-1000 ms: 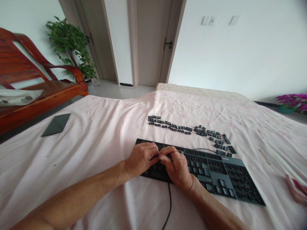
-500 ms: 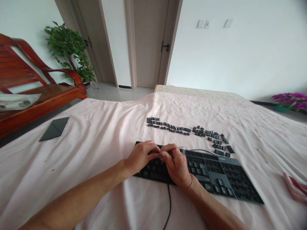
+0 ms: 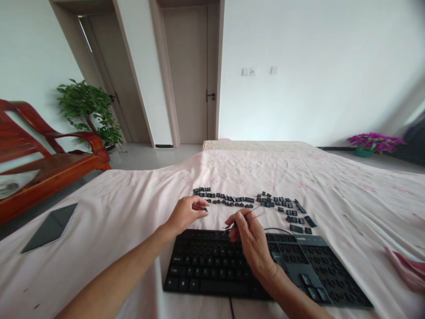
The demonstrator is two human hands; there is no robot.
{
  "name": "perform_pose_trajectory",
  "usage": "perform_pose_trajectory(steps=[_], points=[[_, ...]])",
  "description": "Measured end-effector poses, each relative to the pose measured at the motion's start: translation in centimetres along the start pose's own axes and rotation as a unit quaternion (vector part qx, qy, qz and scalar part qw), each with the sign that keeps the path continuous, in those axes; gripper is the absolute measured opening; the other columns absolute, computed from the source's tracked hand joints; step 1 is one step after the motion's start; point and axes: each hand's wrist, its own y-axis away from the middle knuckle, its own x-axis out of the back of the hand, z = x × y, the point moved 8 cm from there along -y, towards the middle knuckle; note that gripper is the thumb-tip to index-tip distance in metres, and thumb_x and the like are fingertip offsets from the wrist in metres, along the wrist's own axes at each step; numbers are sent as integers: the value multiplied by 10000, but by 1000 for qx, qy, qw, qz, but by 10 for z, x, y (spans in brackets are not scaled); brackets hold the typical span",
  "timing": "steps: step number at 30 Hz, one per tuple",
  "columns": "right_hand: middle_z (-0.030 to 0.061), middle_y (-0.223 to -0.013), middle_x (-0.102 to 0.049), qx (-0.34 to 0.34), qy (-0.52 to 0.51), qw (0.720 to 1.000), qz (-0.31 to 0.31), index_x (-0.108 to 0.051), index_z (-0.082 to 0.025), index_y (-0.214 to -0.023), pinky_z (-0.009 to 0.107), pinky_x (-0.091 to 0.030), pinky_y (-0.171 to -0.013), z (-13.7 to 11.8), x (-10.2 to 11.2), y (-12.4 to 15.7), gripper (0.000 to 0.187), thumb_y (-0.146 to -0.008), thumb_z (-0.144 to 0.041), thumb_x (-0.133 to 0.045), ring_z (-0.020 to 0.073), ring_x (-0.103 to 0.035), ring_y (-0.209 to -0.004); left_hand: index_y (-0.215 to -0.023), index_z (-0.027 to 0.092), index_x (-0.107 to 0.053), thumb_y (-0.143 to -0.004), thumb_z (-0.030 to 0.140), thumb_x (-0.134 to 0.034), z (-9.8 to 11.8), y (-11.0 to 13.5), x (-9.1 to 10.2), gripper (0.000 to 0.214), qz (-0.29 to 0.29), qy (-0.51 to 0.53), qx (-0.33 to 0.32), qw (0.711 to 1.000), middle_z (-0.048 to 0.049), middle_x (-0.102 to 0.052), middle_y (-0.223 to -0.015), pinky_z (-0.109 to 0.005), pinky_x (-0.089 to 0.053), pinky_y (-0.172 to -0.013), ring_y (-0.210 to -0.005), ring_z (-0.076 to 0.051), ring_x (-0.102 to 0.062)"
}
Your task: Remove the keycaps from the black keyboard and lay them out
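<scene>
Pinching a small dark key [image 3: 206, 210] in your left hand [image 3: 186, 213] near the loose keys [image 3: 249, 200], you grip a wire tool [image 3: 235, 225] in your right hand [image 3: 250, 235], above the keyboard [image 3: 219, 273] lying on the pink cloth [image 3: 136, 199].

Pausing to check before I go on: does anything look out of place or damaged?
Yes: the keyboard looks partly stripped. Its number pad shows bare key sockets, and loose keycaps lie in uneven rows and clusters on the pink cloth beyond it. No clear breakage shows.
</scene>
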Motion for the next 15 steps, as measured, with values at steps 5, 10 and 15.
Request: perform_pose_trajectory(steps=[5, 10, 15], points=[[-12, -595, -547, 0, -10, 999, -36, -553, -183, -797, 222, -445, -523, 10, 2, 0, 344, -941, -478, -449, 122, -527, -524, -871, 148, -717, -688, 205, -684, -9, -74, 3, 194, 20, -61, -22, 998, -56, -740, -853, -270, -528, -739, -792, -177, -679], [-17, -572, -540, -19, -41, 999, -18, -551, -183, -800, 218, -439, -504, 22, 8, 2, 353, -943, -486, -442, 118, -523, -502, -860, 177, -732, -687, 208, -683, -22, -123, -9, 183, 24, -137, -20, 990, -34, -748, -864, -246, -504, -720, -788, -164, -673], [-27, -552, -526, -29, -54, 998, -25, -551, -182, -794, 208, -430, -486, 27, 7, -3, 358, -941, -490, -444, 113, -516, -487, -837, 192, -749, -701, 241, -674, -34, -144, -24, 162, -3, -181, -17, 983, -22, -750, -835, -234, -476, -681, -752, -158, -663]])
